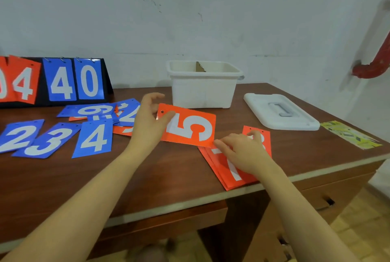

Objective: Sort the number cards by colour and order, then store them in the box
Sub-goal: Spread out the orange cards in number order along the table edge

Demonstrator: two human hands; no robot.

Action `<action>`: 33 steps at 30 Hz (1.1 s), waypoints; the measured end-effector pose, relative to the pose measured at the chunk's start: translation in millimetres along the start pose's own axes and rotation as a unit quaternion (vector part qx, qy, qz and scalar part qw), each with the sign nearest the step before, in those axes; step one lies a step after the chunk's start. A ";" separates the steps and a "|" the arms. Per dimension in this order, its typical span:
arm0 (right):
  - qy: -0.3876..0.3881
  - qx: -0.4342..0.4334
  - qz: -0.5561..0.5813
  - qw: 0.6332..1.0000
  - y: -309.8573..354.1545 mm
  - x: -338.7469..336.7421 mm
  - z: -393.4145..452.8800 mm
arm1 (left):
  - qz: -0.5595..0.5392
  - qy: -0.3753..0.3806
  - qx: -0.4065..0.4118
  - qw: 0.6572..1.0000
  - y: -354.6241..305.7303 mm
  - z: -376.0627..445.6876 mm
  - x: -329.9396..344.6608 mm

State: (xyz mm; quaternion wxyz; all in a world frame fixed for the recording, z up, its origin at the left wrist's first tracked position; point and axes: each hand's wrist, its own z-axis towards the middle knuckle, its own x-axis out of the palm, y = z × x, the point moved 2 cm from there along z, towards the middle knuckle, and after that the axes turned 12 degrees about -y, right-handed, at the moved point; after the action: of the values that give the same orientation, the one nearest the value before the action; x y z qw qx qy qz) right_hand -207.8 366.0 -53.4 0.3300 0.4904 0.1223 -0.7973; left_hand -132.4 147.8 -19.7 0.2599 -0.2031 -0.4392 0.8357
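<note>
My left hand (147, 120) pinches the left end of a red card with a 5 (190, 127), held sideways just above the table. My right hand (242, 152) touches that card's lower right corner and rests on a stack of red cards (230, 168), whose top card shows a 7. Another red card (264, 137) peeks out behind my right hand. Blue cards 2 (20, 135), 3 (47, 140) and 4 (94, 138) lie in a row at the left. Behind them is a loose pile of blue and red cards (105, 111). The white box (202, 86) stands open at the back.
The box's white lid (280, 114) lies to the right of it. A black flip scoreboard (57, 80) with red and blue numbers stands at the back left. A yellow-green paper (350, 134) lies near the table's right edge. A red pipe (377, 59) runs down the wall.
</note>
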 end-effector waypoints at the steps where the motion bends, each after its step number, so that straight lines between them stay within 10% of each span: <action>1: -0.021 0.002 -0.011 1.000 4.0 -2.6 4.2 | -0.016 0.004 -0.006 1.000 -2.7 1.5 -6.8; 4: -0.132 0.074 0.179 0.972 28.2 -10.0 9.1 | -0.011 0.058 0.000 0.998 -9.6 3.5 -25.4; 7: -0.086 0.082 0.407 0.906 63.8 -11.5 4.4 | 0.021 0.121 0.017 0.992 -10.9 -0.8 -41.4; 15: -0.035 0.046 0.327 0.943 107.9 18.0 -22.2 | 0.333 0.151 0.176 0.914 11.2 -27.7 -65.2; 20: -0.045 0.003 0.134 0.990 113.4 22.6 -26.8 | 0.389 0.333 0.142 0.847 34.3 -65.0 -65.3; 26: -0.029 -0.034 0.078 0.996 112.9 15.9 -23.8 | 0.334 0.385 0.107 0.854 39.9 -58.6 -80.1; 33: -0.032 0.086 0.112 0.989 118.2 19.9 39.2 | 0.367 0.247 0.119 0.889 41.6 -13.2 -85.7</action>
State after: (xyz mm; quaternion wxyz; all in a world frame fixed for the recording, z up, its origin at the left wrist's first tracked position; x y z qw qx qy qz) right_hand -164.8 248.7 -36.2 0.3776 0.5021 -0.0131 -0.7779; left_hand -68.6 83.7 -52.1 0.0573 -0.5171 -0.1520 0.8403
